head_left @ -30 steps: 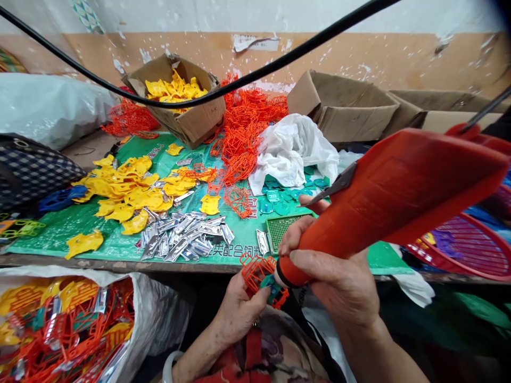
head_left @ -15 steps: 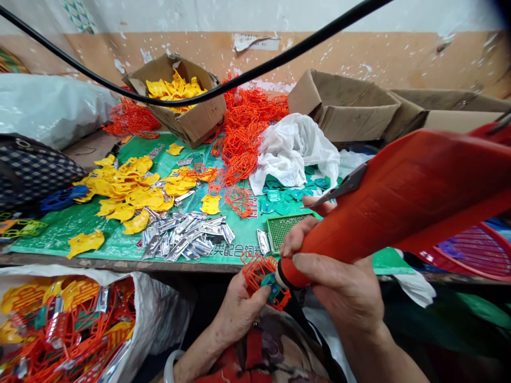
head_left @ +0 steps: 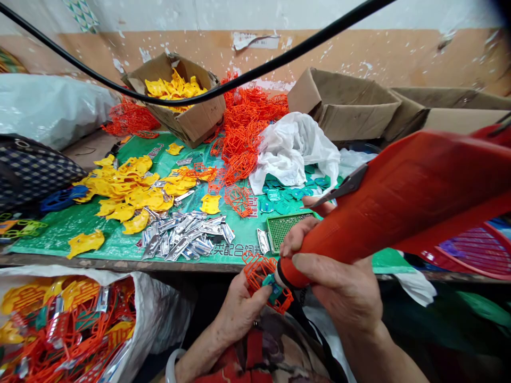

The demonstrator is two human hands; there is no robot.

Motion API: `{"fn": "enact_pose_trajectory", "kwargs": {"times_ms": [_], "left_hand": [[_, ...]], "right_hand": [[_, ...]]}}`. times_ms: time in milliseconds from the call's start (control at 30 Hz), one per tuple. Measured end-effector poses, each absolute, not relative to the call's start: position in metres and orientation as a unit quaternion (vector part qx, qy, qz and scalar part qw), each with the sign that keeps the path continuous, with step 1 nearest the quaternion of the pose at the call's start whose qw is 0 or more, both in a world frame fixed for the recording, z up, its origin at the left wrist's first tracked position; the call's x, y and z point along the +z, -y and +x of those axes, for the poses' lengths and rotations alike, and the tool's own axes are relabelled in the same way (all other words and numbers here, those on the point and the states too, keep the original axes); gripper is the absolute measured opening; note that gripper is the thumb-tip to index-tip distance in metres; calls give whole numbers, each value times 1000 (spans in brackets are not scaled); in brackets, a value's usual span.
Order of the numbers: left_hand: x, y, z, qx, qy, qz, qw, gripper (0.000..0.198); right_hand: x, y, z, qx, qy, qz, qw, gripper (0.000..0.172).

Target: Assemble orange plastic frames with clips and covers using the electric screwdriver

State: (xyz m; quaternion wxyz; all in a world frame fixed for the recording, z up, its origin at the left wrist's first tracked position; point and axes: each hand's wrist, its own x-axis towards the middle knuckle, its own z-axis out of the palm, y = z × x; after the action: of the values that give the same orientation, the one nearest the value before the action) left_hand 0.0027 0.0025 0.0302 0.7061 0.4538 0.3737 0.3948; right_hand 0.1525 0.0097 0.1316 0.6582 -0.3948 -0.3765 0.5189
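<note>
Since a second ago, the red tool [head_left: 399, 197] has been shifted slightly toward three o'clock. It is gripped in the curled right hand [head_left: 345, 284] at four o'clock, its tip held at a green piece [head_left: 275, 292]. At six o'clock, that piece and an orange frame [head_left: 255, 270] are pinched by the left hand [head_left: 242, 303].

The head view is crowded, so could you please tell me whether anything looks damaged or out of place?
The wall looks damaged: its paint has flaked in patches, and torn paper hangs there. One yellow piece lies apart from the yellow pile, near the front edge of the bench.
</note>
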Motion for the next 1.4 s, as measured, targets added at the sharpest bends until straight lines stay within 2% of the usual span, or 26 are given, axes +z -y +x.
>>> {"fn": "enact_pose_trajectory", "kwargs": {"times_ms": [267, 467, 800, 1400], "left_hand": [[28, -2, 3, 381, -383, 414, 732, 31], [23, -2, 4, 381, -394, 389, 740, 26], [30, -4, 9, 403, -337, 247, 814, 24], [28, -2, 10, 382, -330, 235, 830, 24]], "right_hand": [[131, -10, 151, 516, 377, -400, 657, 15], [130, -11, 152, 515, 375, -405, 656, 14], [131, -7, 149, 505, 365, -402, 671, 19], [127, -8, 152, 516, 374, -388, 666, 17]]}}
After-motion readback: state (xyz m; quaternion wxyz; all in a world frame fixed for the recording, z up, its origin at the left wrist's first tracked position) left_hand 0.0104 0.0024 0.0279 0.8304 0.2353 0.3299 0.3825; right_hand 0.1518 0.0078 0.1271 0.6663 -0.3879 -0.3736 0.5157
